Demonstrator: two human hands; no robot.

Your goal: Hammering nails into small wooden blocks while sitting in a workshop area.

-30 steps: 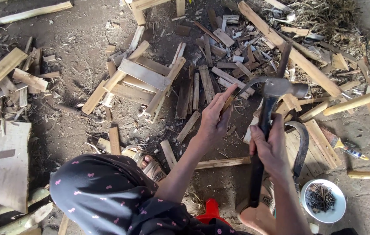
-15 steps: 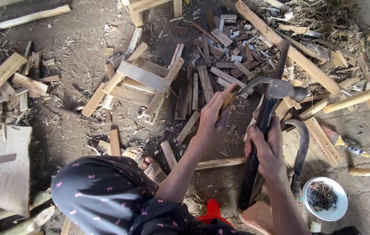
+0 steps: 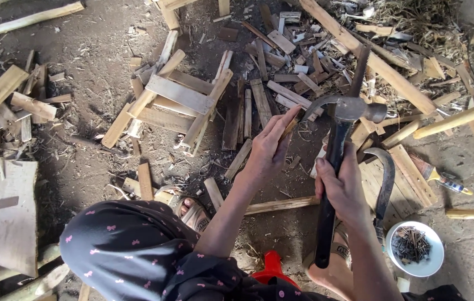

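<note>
Dirt floor (image 3: 98, 50); hammer (image 3: 341, 120) seemingly shifted slightly left.

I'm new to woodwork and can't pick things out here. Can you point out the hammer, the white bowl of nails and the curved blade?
hammer (image 3: 354, 107), head view, on its metal head.
white bowl of nails (image 3: 436, 255), head view, on its right rim.
curved blade (image 3: 385, 178), head view, on the blade's middle.

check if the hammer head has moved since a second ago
Cannot tell: the hammer head sits slightly up and left in the picture, but the sickle and bowl of nails shifted likewise, so the camera moved.
</note>
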